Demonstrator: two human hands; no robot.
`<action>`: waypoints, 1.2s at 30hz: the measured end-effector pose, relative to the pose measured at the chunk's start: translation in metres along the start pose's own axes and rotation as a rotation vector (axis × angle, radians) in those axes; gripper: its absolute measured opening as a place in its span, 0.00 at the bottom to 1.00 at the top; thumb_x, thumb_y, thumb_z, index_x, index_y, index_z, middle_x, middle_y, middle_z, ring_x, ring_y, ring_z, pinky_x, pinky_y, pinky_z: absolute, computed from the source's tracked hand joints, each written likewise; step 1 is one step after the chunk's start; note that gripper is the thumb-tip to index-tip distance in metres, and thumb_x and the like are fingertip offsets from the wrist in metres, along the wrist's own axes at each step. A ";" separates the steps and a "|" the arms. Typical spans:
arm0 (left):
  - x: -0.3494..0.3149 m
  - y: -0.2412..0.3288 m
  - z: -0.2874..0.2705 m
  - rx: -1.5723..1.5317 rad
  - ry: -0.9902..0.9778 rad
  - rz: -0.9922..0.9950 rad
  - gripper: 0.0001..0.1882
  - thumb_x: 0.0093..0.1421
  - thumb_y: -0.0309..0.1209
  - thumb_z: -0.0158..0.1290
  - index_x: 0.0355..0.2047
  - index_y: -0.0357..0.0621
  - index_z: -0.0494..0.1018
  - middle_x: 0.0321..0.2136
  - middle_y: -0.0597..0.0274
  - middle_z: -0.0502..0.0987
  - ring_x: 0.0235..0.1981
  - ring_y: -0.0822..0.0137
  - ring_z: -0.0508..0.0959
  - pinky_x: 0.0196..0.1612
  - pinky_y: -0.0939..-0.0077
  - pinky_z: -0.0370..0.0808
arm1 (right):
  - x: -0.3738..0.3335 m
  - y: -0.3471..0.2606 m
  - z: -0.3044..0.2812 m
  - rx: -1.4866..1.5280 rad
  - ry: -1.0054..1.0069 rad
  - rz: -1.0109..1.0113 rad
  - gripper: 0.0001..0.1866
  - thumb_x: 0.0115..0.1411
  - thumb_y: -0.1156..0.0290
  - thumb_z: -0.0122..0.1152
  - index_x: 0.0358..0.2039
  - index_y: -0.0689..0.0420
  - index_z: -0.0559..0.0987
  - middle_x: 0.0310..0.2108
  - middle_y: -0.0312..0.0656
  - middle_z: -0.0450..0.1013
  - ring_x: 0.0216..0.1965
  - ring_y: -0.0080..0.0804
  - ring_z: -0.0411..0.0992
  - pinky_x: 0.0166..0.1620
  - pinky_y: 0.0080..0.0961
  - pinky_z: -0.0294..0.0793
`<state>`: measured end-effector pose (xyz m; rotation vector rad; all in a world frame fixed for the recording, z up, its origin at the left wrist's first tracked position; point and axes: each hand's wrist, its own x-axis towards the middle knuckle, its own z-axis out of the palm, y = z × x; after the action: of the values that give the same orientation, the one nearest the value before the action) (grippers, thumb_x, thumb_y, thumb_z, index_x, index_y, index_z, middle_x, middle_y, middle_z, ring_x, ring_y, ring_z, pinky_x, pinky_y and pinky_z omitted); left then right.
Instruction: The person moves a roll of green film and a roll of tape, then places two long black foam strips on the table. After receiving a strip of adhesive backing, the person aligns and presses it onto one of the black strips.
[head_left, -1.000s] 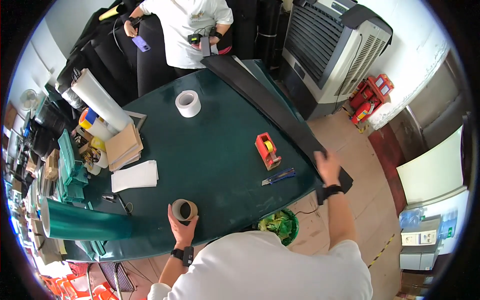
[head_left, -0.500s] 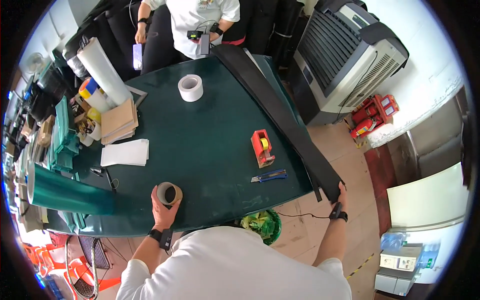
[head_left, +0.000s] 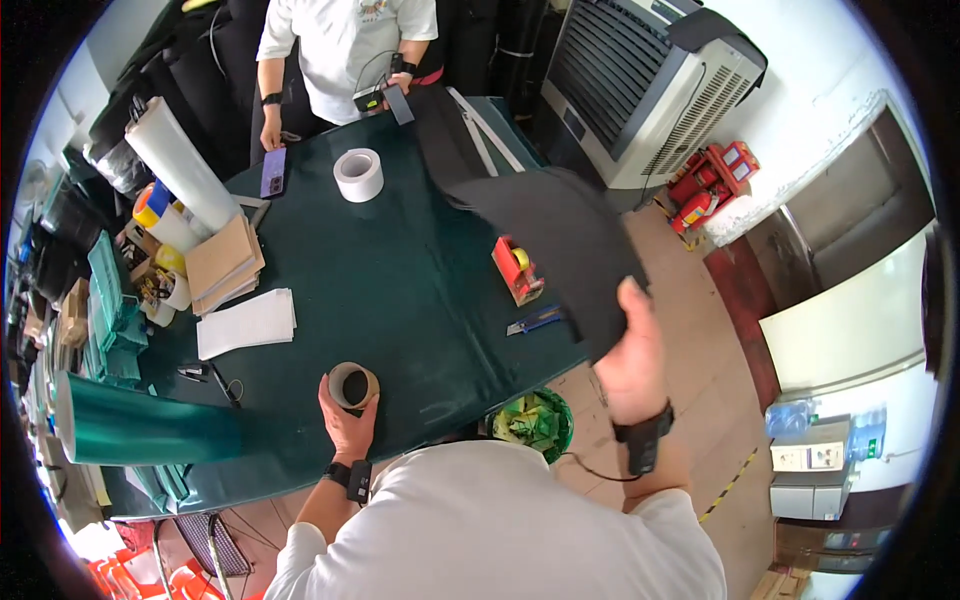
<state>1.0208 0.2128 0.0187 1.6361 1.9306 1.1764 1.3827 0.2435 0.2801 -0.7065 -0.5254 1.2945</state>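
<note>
My left hand [head_left: 346, 432] is wrapped round a short brown cardboard tube [head_left: 371, 384] standing on the table near its front edge. The tube's opening faces up, with a dark patch inside. Over the table's right edge, my right hand [head_left: 635, 362] grips the near end of a long black strip of sheet material [head_left: 560, 225], thumb on top. Raised and bent in a broad curve, the strip runs back toward a person at the far side. It partly overhangs a red tape dispenser [head_left: 517, 272] and a blue utility knife [head_left: 535, 320].
On the dark green table [head_left: 400, 280] are a white tape roll [head_left: 358, 176], white sheets [head_left: 245, 325], brown card pieces [head_left: 222, 262] and a large green roll [head_left: 150, 425]. A green waste basket [head_left: 562, 430] stands below the front edge. An air cooler [head_left: 640, 90] is beyond the right side.
My right hand has lifted the strip's near end and moved inward, bending the formerly straight strip. The left hand keeps the tube. The other person's phone is now at the table's edge.
</note>
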 end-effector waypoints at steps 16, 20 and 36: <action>0.004 -0.032 -0.014 -0.053 -0.057 0.079 0.52 0.47 0.35 0.73 0.67 0.40 0.53 0.59 0.44 0.65 0.59 0.45 0.69 0.60 0.57 0.69 | -0.150 0.192 -0.189 -0.123 0.609 0.501 0.29 0.64 0.67 0.64 0.62 0.65 0.67 0.61 0.47 0.69 0.60 0.42 0.69 0.63 0.38 0.70; 0.016 -0.039 -0.011 -0.090 -0.089 0.127 0.53 0.46 0.36 0.73 0.66 0.40 0.53 0.58 0.44 0.66 0.58 0.46 0.71 0.59 0.58 0.71 | -0.160 0.198 -0.191 -0.176 0.605 0.442 0.29 0.63 0.66 0.65 0.61 0.65 0.69 0.59 0.47 0.71 0.58 0.41 0.71 0.62 0.36 0.72; 0.027 -0.051 -0.032 -0.049 -0.174 0.089 0.59 0.46 0.38 0.73 0.70 0.40 0.48 0.60 0.42 0.67 0.60 0.45 0.71 0.61 0.57 0.71 | -0.165 0.193 -0.238 -0.323 0.605 0.421 0.25 0.63 0.62 0.65 0.56 0.61 0.72 0.48 0.42 0.77 0.44 0.34 0.77 0.48 0.31 0.79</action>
<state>0.9578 0.2266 0.0047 1.7523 1.7259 1.0662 1.3860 0.0635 -0.0179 -1.4762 -0.0839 1.3024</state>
